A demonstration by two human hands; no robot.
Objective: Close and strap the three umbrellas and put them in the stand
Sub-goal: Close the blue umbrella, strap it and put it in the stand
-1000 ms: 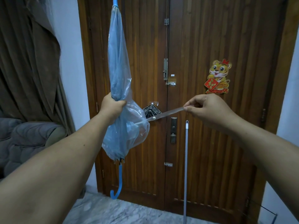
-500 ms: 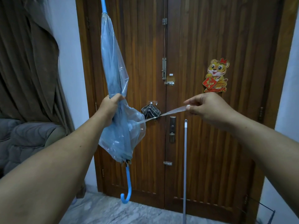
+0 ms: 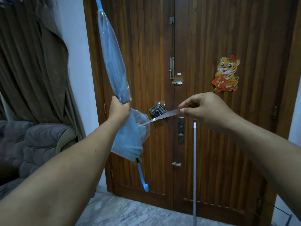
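Note:
A folded, clear light-blue umbrella [image 3: 114, 62] hangs tip up and tilted, its blue hooked handle [image 3: 143, 178] pointing down. My left hand [image 3: 119, 110] is closed around the canopy at its middle, and the plastic bulges loose below the grip. My right hand [image 3: 202, 108] pinches the end of the umbrella's clear strap [image 3: 162, 116] and holds it stretched out to the right. A white snap sits on the strap near the canopy. No other umbrella and no stand are in view.
A brown wooden double door [image 3: 211, 46] fills the background, with a tiger sticker [image 3: 226, 74] and a striped cloth [image 3: 157, 110] hung near the lock. A grey pole [image 3: 194, 168] leans on the door. A curtain and grey sofa [image 3: 32, 144] are at left.
The umbrella has tilted, its tip swinging left and its handle right. My left hand has shifted slightly left. The strap stays stretched in my right hand.

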